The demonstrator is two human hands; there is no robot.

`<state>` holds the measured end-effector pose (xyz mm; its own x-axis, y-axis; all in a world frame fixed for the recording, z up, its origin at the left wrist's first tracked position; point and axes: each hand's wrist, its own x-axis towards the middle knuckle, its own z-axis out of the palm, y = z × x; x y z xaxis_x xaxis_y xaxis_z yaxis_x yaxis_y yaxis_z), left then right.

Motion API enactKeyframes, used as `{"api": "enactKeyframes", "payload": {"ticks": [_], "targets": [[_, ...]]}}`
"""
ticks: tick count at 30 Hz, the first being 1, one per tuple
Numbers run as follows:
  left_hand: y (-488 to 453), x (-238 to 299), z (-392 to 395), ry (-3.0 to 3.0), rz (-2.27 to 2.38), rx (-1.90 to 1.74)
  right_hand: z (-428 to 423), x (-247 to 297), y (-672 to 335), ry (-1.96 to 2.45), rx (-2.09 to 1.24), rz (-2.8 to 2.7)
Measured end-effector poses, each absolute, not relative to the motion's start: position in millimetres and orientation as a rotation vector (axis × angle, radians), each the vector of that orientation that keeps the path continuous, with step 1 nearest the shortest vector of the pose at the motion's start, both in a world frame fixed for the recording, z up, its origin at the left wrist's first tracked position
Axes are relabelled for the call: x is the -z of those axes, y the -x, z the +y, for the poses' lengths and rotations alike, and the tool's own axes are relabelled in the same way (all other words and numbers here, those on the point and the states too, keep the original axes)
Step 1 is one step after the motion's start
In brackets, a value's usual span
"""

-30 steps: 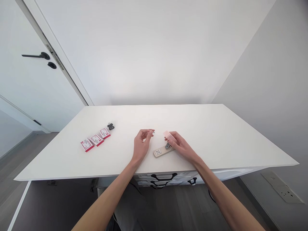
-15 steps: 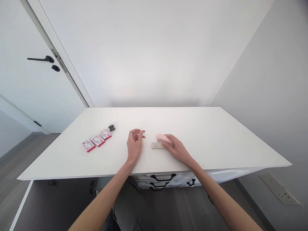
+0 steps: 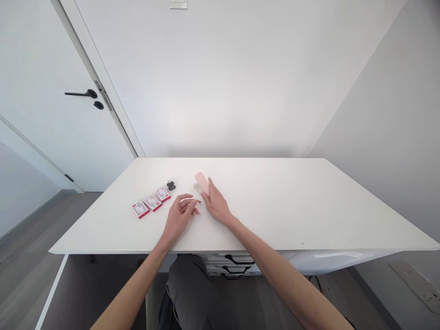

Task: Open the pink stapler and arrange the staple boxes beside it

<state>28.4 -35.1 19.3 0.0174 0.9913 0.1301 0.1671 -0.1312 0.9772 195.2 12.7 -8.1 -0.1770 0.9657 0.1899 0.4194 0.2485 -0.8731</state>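
My right hand point(image 3: 217, 201) is closed around a pale pink oblong block point(image 3: 202, 181) and a flat beige bar point(image 3: 198, 188) with a small square print near its end. Both point away to the upper left, side by side, their near ends hidden by the palm. Close by on the left, my left hand point(image 3: 182, 211) rests over the tabletop with its thumb and fingers pinched together. Something tiny and pale shows at the fingertips, too small to name.
Three small white-and-red boxes point(image 3: 153, 202) lie in a slanted row on the white tabletop point(image 3: 275, 201), left of my hands. Beyond them sits a small dark object point(image 3: 171, 185). A wall rises behind the table, and a door point(image 3: 44, 137) stands at left.
My right hand has swung left and away from me, turning the pink block and beige bar from lying crosswise to pointing up-left. My left hand has come slightly nearer. The camera view has shifted.
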Motion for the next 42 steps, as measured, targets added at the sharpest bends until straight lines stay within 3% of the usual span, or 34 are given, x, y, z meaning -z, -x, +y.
{"api": "enactKeyframes", "payload": {"ticks": [15, 26, 32, 36, 42], "targets": [[-30.8, -17.2, -36.5, -1.436, 1.276, -1.245, -15.5, 2.3, -212.5, 0.891, -0.910, -1.677], [-32.3, -15.1, -37.1, -1.572, 1.317, -1.135, -15.1, 5.1, -212.2, 0.897, -0.876, -1.706], [-35.1, -5.4, -33.5, -2.113, 1.779, -1.302, -12.9, 4.9, -214.9, 1.025, -0.995, -1.468], [-39.8, -1.2, -20.1, -2.449, 1.864, -1.100, -14.6, 7.0, -219.3, 1.092, -1.113, -1.334], [-33.8, 2.5, 9.2, -2.466, 1.960, -0.990, -34.4, 12.4, -238.6, 1.114, -1.145, -1.270]]}}
